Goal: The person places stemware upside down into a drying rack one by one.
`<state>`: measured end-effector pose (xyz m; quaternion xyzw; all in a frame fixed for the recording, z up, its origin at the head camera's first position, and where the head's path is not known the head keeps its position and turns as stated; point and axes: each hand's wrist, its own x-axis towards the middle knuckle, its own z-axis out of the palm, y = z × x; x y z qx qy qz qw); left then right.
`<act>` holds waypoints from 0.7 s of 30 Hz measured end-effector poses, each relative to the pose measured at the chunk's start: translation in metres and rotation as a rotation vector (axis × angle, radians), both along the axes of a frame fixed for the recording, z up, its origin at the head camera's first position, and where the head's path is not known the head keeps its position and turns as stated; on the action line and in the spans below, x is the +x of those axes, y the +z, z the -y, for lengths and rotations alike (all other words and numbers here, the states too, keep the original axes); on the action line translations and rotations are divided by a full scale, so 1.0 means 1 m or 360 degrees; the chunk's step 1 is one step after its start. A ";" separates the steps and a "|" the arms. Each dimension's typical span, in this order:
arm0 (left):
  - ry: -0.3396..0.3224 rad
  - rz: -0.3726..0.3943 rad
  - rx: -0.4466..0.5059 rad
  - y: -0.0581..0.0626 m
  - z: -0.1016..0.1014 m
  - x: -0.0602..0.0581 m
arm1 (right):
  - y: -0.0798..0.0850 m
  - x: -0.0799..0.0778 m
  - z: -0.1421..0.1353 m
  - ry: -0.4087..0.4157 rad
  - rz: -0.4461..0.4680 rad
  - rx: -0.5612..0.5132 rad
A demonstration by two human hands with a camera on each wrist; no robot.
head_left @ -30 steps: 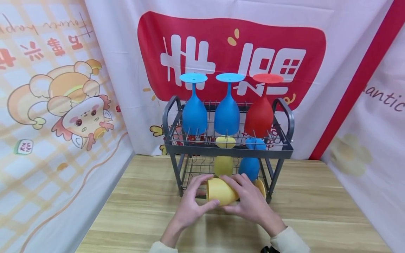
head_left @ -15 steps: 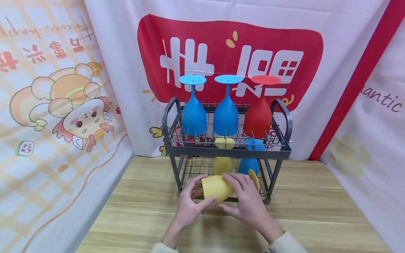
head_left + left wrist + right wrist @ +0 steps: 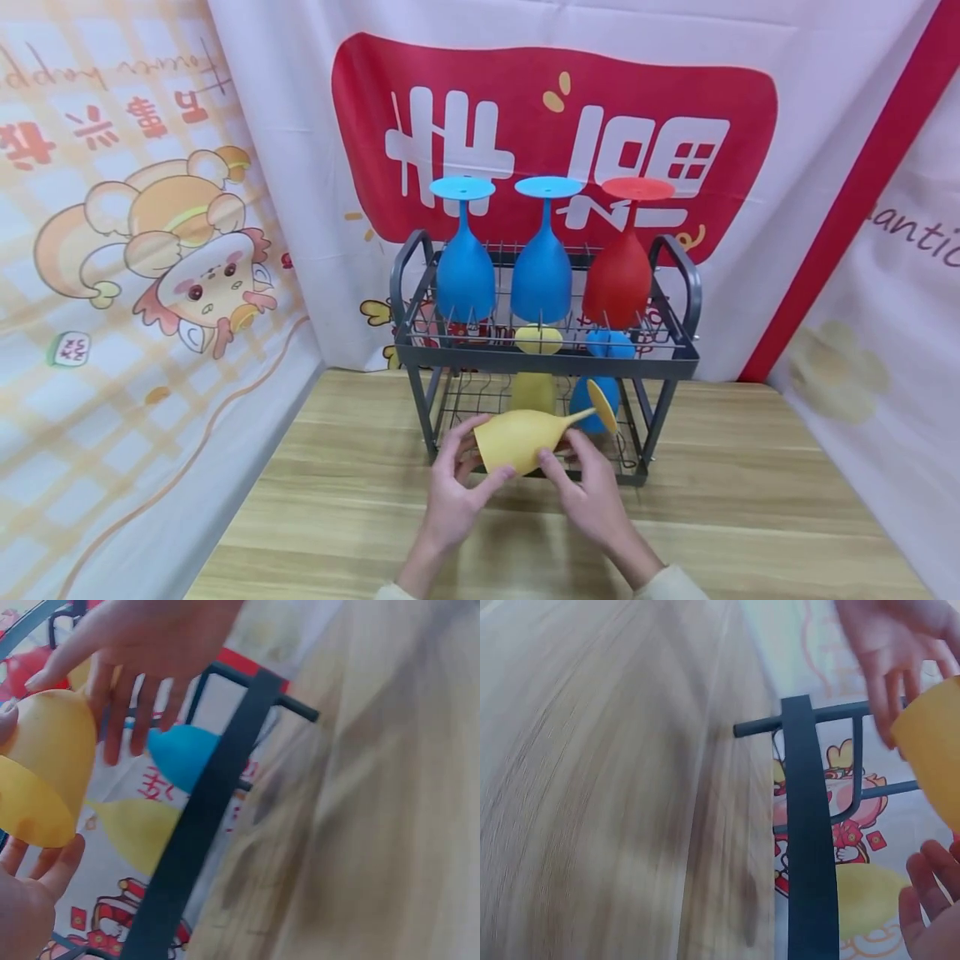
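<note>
A yellow plastic goblet [image 3: 520, 440] lies tilted on its side between both hands, in front of the rack's lower tier. Its rim faces left, its stem and round foot [image 3: 602, 406] point up to the right. My left hand [image 3: 452, 493] grips the bowl near the rim, thumb in front. The right hand [image 3: 591, 490] pinches the bowl near the stem, its thumb on the near side and other fingers partly hidden behind. In the left wrist view the goblet [image 3: 56, 742] sits between the two hands; the right wrist view cuts it off at the edge.
A dark two-tier rack [image 3: 547, 360] stands on the wooden table [image 3: 337, 500]. Upside down on top are two blue goblets [image 3: 465, 275] [image 3: 542, 275] and a red goblet [image 3: 619, 279]. The lower tier holds a yellow goblet [image 3: 533, 392] and a blue goblet [image 3: 607, 392]. Printed cloth hangs around.
The yellow goblet has turned, its foot swinging upward so that stem and foot now show. The right hand has shifted lower on the bowl; the left hand keeps its hold near the rim.
</note>
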<state>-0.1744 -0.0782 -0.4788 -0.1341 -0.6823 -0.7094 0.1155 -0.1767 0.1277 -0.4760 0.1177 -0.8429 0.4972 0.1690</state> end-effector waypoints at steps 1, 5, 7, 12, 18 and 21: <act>0.0001 -0.0002 0.0004 -0.003 -0.001 0.001 | 0.001 0.000 0.000 0.0011 0.0098 -0.0072; 0.0064 0.0012 -0.0050 -0.012 -0.005 0.004 | 0.005 0.001 0.001 0.0034 0.0312 -0.0222; 0.0096 0.0035 -0.0125 -0.016 -0.006 0.005 | 0.006 0.002 0.002 0.0072 0.0346 -0.0252; 0.0162 0.0086 -0.0354 -0.023 -0.009 0.006 | 0.006 0.003 0.007 0.0182 0.0318 -0.0253; 0.0215 0.0086 -0.0461 -0.029 -0.015 0.005 | 0.007 0.004 0.014 0.0172 0.0221 -0.0120; 0.0229 0.0090 -0.0458 -0.029 -0.018 0.005 | 0.007 0.005 0.017 0.0144 0.0205 -0.0075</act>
